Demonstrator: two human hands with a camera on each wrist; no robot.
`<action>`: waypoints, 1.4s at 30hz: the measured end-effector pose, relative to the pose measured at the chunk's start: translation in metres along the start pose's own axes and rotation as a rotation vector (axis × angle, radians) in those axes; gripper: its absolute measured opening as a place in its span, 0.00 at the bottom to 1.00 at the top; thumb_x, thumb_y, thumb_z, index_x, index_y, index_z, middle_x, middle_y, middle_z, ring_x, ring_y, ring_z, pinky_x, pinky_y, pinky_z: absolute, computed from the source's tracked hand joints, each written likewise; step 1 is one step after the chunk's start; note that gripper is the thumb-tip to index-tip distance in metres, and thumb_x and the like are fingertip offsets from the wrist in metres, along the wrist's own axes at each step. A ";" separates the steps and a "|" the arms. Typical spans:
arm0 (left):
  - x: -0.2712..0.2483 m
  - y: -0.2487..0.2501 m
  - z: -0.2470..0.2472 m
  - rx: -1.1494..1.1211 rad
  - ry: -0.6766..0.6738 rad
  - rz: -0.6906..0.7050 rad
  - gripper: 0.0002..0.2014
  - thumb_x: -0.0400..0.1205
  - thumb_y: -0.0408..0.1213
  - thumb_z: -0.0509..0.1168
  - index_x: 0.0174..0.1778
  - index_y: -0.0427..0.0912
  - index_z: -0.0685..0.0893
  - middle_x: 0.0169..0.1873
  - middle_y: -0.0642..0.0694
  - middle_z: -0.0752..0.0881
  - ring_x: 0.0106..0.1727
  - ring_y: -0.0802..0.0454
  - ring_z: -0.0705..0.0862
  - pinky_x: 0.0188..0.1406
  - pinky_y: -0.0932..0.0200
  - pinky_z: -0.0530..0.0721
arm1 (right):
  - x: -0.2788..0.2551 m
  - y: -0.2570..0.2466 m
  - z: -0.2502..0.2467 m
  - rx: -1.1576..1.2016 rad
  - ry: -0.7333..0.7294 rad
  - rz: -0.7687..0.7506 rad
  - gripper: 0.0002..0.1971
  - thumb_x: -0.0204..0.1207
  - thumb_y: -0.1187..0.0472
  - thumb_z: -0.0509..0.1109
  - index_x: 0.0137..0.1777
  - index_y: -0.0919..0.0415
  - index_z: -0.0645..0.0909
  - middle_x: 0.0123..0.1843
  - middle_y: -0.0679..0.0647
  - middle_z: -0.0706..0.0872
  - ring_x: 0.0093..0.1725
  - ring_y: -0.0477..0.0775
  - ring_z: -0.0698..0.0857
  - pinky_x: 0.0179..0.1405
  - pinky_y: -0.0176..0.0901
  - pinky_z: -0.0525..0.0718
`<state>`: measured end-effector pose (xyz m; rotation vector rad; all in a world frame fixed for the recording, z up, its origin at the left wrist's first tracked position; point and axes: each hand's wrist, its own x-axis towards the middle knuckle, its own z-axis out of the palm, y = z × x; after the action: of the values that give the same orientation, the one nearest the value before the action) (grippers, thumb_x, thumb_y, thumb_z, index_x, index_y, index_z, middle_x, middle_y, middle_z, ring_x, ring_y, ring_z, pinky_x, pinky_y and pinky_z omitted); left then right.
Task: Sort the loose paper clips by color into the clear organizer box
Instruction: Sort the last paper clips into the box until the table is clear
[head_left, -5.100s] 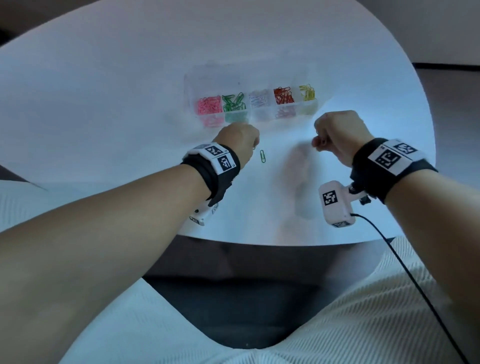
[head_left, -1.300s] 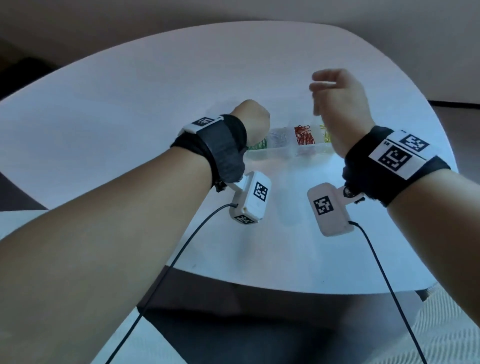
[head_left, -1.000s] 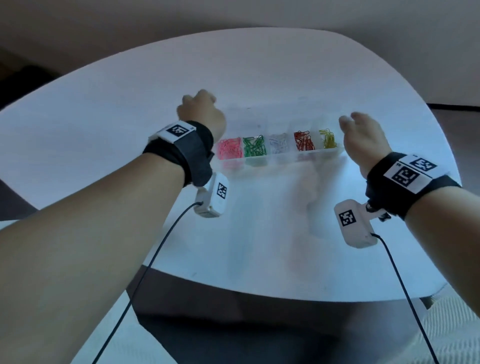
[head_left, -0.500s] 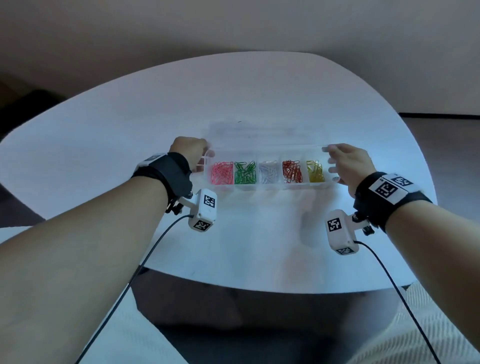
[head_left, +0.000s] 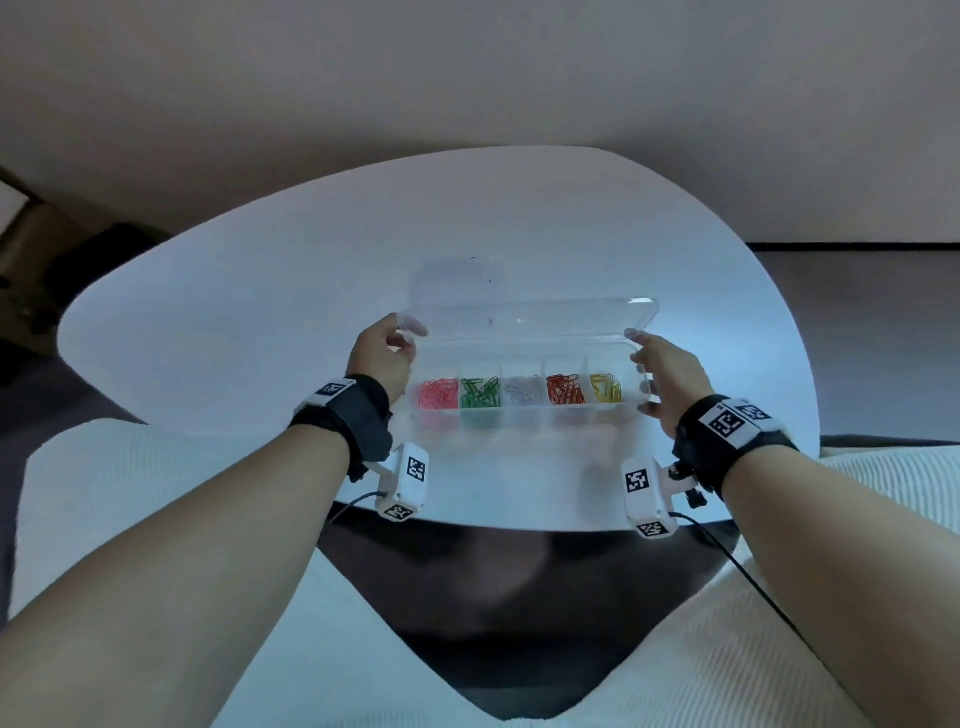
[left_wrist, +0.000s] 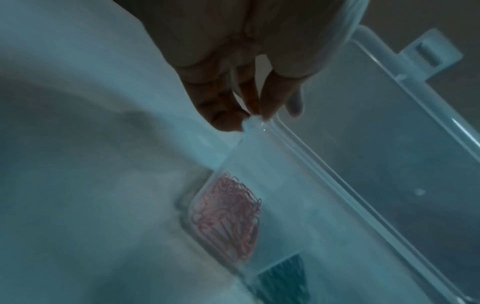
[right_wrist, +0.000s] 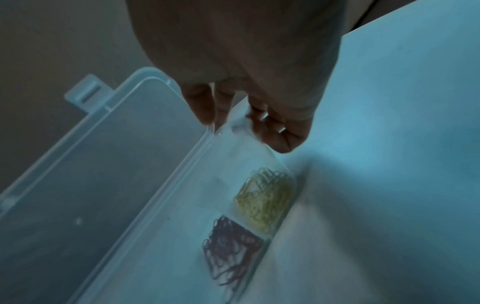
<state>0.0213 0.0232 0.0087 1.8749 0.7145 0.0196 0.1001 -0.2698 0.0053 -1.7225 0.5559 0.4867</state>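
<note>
Five compartments of the clear organizer box (head_left: 524, 410) each hold one color of paper clips, running from the box's left end to its right: pink clips (head_left: 439, 393), green clips (head_left: 480, 392), white clips (head_left: 523, 391), red clips (head_left: 564, 389) and yellow clips (head_left: 605, 388). The box sits on the white table (head_left: 260, 312) near its front edge, and no stray clip shows on the tabletop around it, so the sorting looks finished. The hinged lid (head_left: 530, 319) stands half raised behind the compartments. The left hand (head_left: 382, 353) pinches the lid's left corner between thumb and fingertips, and the right hand (head_left: 667, 374), thumb low against the box's right end wall, has its fingertips closed on the lid's right corner. Holding both ends at once probably keeps the thin lid from twisting as it swings down, so its two latch tabs meet the front wall squarely.
</note>
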 end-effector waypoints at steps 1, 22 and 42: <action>-0.004 0.003 -0.001 -0.020 0.000 -0.010 0.21 0.78 0.19 0.55 0.43 0.49 0.85 0.41 0.47 0.80 0.33 0.48 0.76 0.30 0.58 0.78 | -0.004 -0.001 -0.003 0.057 -0.003 0.026 0.06 0.75 0.53 0.68 0.47 0.51 0.84 0.46 0.51 0.79 0.41 0.53 0.74 0.42 0.49 0.76; -0.031 -0.009 -0.002 0.649 -0.167 0.270 0.17 0.82 0.34 0.67 0.67 0.45 0.82 0.84 0.50 0.52 0.81 0.49 0.60 0.75 0.59 0.64 | -0.023 0.027 -0.015 -0.146 -0.078 -0.178 0.40 0.76 0.68 0.74 0.84 0.48 0.60 0.62 0.56 0.79 0.56 0.58 0.83 0.57 0.56 0.87; -0.044 0.033 0.025 1.471 -0.516 0.399 0.18 0.77 0.31 0.64 0.63 0.31 0.77 0.57 0.38 0.82 0.46 0.40 0.86 0.38 0.54 0.81 | -0.061 0.022 0.018 -1.231 -0.061 -0.572 0.31 0.75 0.61 0.67 0.80 0.50 0.69 0.83 0.51 0.67 0.80 0.56 0.68 0.75 0.48 0.69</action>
<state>0.0087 -0.0269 0.0400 3.1630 -0.1709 -0.9203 0.0377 -0.2502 0.0203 -2.8668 -0.4298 0.4821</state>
